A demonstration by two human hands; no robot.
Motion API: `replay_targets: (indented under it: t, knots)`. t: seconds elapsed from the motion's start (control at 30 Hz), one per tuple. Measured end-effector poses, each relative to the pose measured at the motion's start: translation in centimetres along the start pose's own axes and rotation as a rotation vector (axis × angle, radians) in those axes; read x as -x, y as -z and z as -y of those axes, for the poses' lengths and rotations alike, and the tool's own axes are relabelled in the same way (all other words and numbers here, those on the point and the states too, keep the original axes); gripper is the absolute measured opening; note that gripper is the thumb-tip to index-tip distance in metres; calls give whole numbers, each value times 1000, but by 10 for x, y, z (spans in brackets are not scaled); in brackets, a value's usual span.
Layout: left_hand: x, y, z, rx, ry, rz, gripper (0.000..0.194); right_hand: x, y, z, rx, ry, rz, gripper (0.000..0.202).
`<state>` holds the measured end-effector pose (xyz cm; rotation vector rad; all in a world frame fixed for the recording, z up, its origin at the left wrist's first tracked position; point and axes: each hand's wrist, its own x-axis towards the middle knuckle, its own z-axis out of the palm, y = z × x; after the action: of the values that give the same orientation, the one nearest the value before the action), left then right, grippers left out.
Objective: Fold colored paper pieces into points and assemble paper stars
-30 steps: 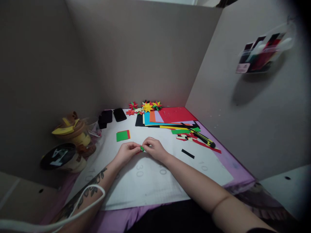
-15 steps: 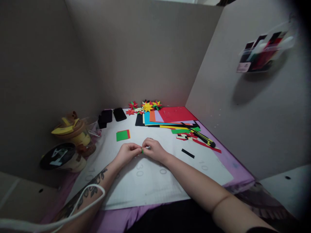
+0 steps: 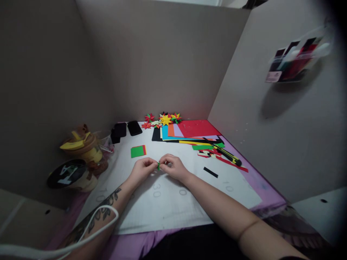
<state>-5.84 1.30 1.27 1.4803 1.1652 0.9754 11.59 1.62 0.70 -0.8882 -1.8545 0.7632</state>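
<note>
A small green piece of folded paper [image 3: 158,166] is pinched between both hands above the white sheet [image 3: 173,209]. My left hand [image 3: 143,168] grips its left side with thumb and forefinger. On the other side, the fingertips of my right hand [image 3: 172,167] are closed on it too. Most of the piece is hidden by the fingers, so its exact shape cannot be made out. Beyond my left hand lies a small stack of square papers [image 3: 138,151], green on top with red and yellow edges showing. A black paper strip [image 3: 210,172] rests to the right of my right hand.
Folded paper stars [image 3: 165,120] sit at the back beside coloured sheets [image 3: 197,128]. A yellow-black utility knife [image 3: 227,155] lies at right among paper scraps [image 3: 207,153]. Two dark phone-like objects [image 3: 134,128] are back left. Pots [image 3: 81,146] stand at left; a clear pouch [image 3: 295,61] hangs on the right wall.
Slightly more of the green paper shows between my fingertips, and my fingers have shifted a little on it. The whole view has moved slightly; the things on the table stay put.
</note>
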Motion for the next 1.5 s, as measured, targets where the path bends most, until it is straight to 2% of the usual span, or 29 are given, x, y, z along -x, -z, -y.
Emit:
replay_targets:
  t: [0.17, 0.3, 0.57, 0.83, 1.13, 1.37, 1.43, 1.5]
  knots:
    - [2, -2, -5, 5, 23, -49, 29, 1, -5, -1, 70, 45, -77, 6]
    - [3, -4, -6, -23, 1, -50, 27, 1, -7, 0, 40, 34, -96, 10]
    - [3, -5, -8, -104, -92, -99, 21, 0, -9, 0, -163, -192, -122, 3]
    - [4, -7, -9, -191, -124, -137, 17, 0, -12, 0, -213, -207, -147, 5]
    - [0, -8, -1, -220, -160, -100, 13, 0, -14, 1, -229, -234, -156, 8]
    - [1, -12, 0, 22, -109, -34, 39, -2, -16, -6, -330, -258, -220, 10]
    - [1, -12, -1, 26, -110, -27, 40, -2, -15, -7, -323, -260, -230, 11]
    - [1, -11, -2, -6, -112, 5, 32, -2, -15, -6, -301, -251, -216, 11]
